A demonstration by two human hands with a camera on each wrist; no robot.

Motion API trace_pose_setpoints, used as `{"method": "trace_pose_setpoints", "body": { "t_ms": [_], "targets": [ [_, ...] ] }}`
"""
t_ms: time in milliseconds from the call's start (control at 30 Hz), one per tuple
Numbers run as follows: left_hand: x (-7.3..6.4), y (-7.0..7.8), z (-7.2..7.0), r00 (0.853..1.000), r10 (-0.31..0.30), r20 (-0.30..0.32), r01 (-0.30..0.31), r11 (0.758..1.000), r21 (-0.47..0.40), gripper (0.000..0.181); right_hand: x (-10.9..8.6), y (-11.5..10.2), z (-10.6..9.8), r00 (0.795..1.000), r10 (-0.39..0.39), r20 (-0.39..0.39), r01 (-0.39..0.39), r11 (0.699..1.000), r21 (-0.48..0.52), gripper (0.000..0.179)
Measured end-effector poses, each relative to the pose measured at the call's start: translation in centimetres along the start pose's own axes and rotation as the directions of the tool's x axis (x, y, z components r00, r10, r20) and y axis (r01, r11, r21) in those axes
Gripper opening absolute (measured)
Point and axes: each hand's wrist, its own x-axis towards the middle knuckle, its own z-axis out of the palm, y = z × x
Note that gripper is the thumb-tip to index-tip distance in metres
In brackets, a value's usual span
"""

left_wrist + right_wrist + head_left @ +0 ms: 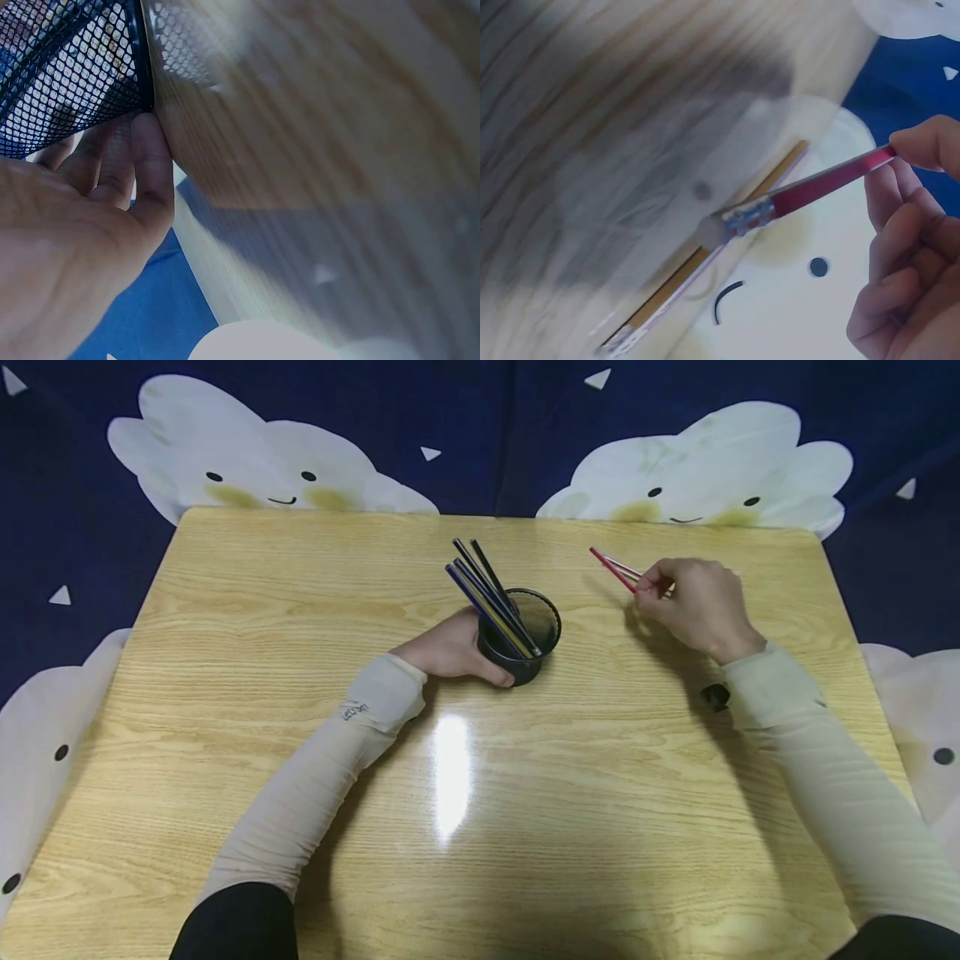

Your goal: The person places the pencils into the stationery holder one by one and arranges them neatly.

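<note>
My left hand (452, 646) grips the side of a black mesh pencil cup (528, 672), its fingers around the wall near the base in the left wrist view. Several dark pencils (491, 606) lean in the cup toward its far left side. At the right, my right hand (697, 603) pinches a red pencil (821, 185) between thumb and fingers. The pencil's eraser end points away from the hand in the right wrist view. Beyond it on the table lie a yellow pencil (676, 286) and a pale one alongside, partly hidden by the red pencil.
The wooden table (570, 827) is glossy, with a bright reflection in front of the cup. Its far edge meets a dark blue cloth (480, 435) printed with clouds. A small black object (715, 697) shows beside the right wrist.
</note>
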Motion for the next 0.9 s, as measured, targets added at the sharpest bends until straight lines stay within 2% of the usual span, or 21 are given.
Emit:
{"method": "trace_pose_setpoints", "body": {
  "t_ms": [333,567,600,800,833,900],
  "targets": [
    [-0.1,0.2,0.0,1.000,-0.003,0.010,0.003,1.000,0.008,0.080,-0.3,-2.3,-0.6,0.998,-0.023,-0.052,0.028,0.996,0.081,0.010],
    [-0.1,0.1,-0.1,1.000,-0.011,0.011,0.010,1.000,0.009,0.079,-0.3,-3.8,-0.7,0.990,-0.058,-0.127,0.075,0.988,0.138,0.009],
    [0.2,-0.4,-0.1,1.000,-0.006,0.017,0.006,1.000,-0.003,0.080,-0.3,-3.9,-0.7,0.988,-0.063,-0.139,0.083,0.986,0.148,0.009],
    [0.3,-0.5,-0.1,1.000,0.001,0.017,-0.001,1.000,-0.008,0.079,-0.3,-5.1,-0.8,0.978,-0.076,-0.195,0.122,0.963,0.240,0.009],
    [0.0,0.0,-0.1,1.000,-0.003,0.013,0.003,1.000,0.004,0.077,-0.3,-5.3,-0.8,0.977,-0.074,-0.201,0.126,0.957,0.262,0.009],
    [0.0,0.1,-0.1,1.000,-0.008,0.012,0.007,1.000,0.011,0.075,-0.3,-5.7,-0.8,0.974,-0.073,-0.215,0.138,0.941,0.308,0.009]
  ]
}}
